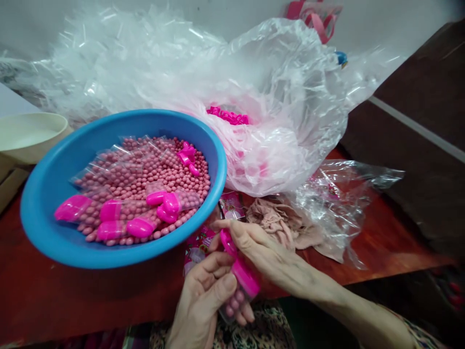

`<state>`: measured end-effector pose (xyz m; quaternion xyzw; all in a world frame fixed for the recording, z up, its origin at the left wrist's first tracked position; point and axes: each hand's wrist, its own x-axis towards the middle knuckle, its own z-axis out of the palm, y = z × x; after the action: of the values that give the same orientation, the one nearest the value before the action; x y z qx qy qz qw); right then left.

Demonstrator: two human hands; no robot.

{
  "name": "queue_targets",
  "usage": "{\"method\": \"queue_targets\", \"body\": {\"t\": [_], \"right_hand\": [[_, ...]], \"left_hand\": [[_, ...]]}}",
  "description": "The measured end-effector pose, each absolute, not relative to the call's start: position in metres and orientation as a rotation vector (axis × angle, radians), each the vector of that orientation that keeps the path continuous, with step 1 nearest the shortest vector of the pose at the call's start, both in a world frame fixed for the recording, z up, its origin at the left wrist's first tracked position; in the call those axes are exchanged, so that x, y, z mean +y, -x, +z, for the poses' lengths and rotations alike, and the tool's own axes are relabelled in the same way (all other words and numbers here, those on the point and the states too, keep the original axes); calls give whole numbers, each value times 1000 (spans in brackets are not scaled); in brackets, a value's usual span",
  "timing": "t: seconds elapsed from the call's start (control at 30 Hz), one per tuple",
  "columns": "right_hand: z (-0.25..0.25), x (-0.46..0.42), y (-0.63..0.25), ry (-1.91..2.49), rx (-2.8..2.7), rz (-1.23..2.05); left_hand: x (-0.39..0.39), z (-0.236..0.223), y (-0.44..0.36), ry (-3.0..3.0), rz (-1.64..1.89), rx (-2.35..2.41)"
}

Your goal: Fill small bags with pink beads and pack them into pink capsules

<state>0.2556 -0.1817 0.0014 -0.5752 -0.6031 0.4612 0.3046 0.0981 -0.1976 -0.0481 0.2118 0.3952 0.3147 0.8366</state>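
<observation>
Low in the middle, my left hand [209, 291] is closed around a small clear container [234, 306] with pink candy-like balls inside. A bright pink plastic cap [245, 278] with a loop at its far end sits at the container's top. My right hand [256, 242] is closed against the cap from the right, its fingers bent over the loop end. Just beyond, a blue basin [119, 259] holds many loose pink balls [163, 169], several ball-filled clear containers, some with pink caps [141, 226], and loose pink pieces [187, 154].
Behind the basin lies a large heap of clear plastic packaging [119, 68]. A translucent bag [269, 150] holds pink pieces. Near my right hand are a beige cloth [279, 220] and a clear bag [330, 208]. A cream bowl [32, 131] stands left on the red table [36, 300].
</observation>
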Motion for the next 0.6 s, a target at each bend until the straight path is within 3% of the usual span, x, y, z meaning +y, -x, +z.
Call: {"method": "queue_targets", "body": {"t": [0.1,0.33,0.6], "right_hand": [[-4,-180,-248,1434,-1380,1316],[-25,-229,-240,1502,-1994,571],[-59,-237,-225,1586,-2087,266]], "left_hand": [[-199,-48,-100,-405,720,886],[-201,-48,-110,-412,916,1011],[-209,-55,-100,-848,906,1149]]}}
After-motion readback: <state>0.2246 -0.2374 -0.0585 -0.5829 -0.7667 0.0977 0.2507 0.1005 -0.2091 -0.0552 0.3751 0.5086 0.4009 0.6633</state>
